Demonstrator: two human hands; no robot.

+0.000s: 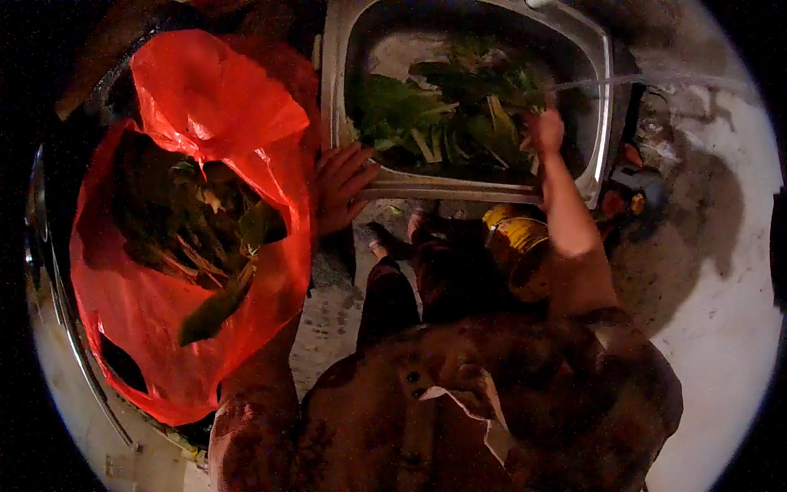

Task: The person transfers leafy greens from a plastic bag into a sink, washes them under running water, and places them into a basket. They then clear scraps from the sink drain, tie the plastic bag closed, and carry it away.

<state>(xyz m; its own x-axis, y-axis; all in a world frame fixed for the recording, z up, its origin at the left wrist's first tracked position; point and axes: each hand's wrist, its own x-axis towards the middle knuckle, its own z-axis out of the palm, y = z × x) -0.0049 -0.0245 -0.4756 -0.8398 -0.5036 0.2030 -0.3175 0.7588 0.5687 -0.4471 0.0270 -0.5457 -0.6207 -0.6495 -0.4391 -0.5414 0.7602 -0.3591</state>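
A metal sink (329, 90) at the top centre holds leafy greens (402, 107) with broad green leaves and pale stalks. My left hand (344, 184) lies with fingers spread on the sink's near left corner, holding nothing. Inside the right side of the basin, my right hand (545, 131) has its fingers curled at the greens, closed around some of them; dim light blurs the fingertips. To the left, a red plastic bag (221, 98) gapes open, and more leafy greens (197, 221) fill it. One leaf hangs over its near edge.
Below the sink's right side stands a yellow bucket (516, 230). A thin pale line, perhaps a hose or water stream, crosses the sink's right rim. Small clutter lies on the floor beyond. A curved metal rim (70, 320) runs along the far left.
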